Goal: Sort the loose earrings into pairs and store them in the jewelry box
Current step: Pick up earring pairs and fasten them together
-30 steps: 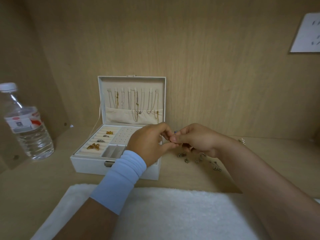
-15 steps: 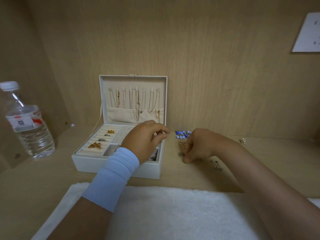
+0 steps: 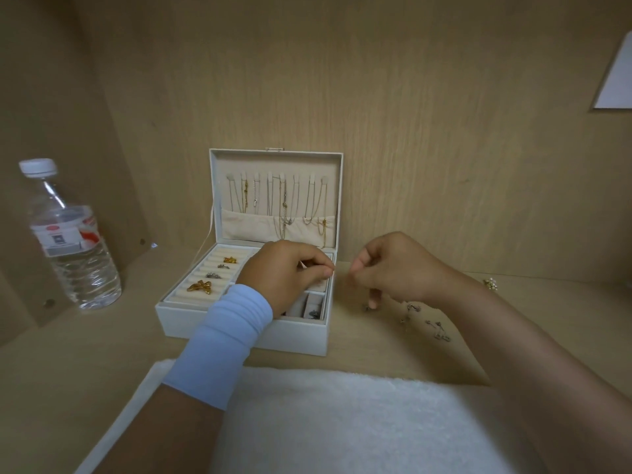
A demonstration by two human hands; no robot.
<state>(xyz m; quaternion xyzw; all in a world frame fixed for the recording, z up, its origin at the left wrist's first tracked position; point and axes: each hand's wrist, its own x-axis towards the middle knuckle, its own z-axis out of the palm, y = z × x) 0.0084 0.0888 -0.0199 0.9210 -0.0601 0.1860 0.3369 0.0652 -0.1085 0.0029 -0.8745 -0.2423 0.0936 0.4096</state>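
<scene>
1. A white towel (image 3: 325,422) lies along the near edge of the wooden table (image 3: 85,364), under both forearms.
2. The left forearm wears a light blue wristband (image 3: 222,340) and crosses the front wall of the jewelry box (image 3: 191,319).
3. The jewelry box stands on the table just beyond the towel, with its lid raised upright.
4. Loose earrings (image 3: 424,325), small and silver-toned, lie scattered on the table to the right of the box, near the right wrist. Pairs cannot be made out.
5. The left hand (image 3: 287,275) is over the right half of the tray. Its fingers (image 3: 326,272) are curled, with the tips drawn together above the box's right rim. Whether they pinch anything cannot be told.
6. The right hand (image 3: 393,268) is just right of the box, apart from the left hand. Its fingers (image 3: 357,268) are curled and blurred, so a hold cannot be confirmed. One finger reaches down to the table beside a small earring.
7. The ring rolls on the tray's left side hold four pieces, the nearest an amber bow (image 3: 200,287). A front right compartment holds a small dark piece (image 3: 313,313).
8. Chains (image 3: 284,203) hang inside the lid (image 3: 277,162), running down to a fabric pocket.
9. A water bottle (image 3: 68,241) stands well to the left of the box.
10. A gold-and-pearl piece (image 3: 491,283) lies far to the right.
11. A white sheet (image 3: 615,80) is fixed to the back wall.
</scene>
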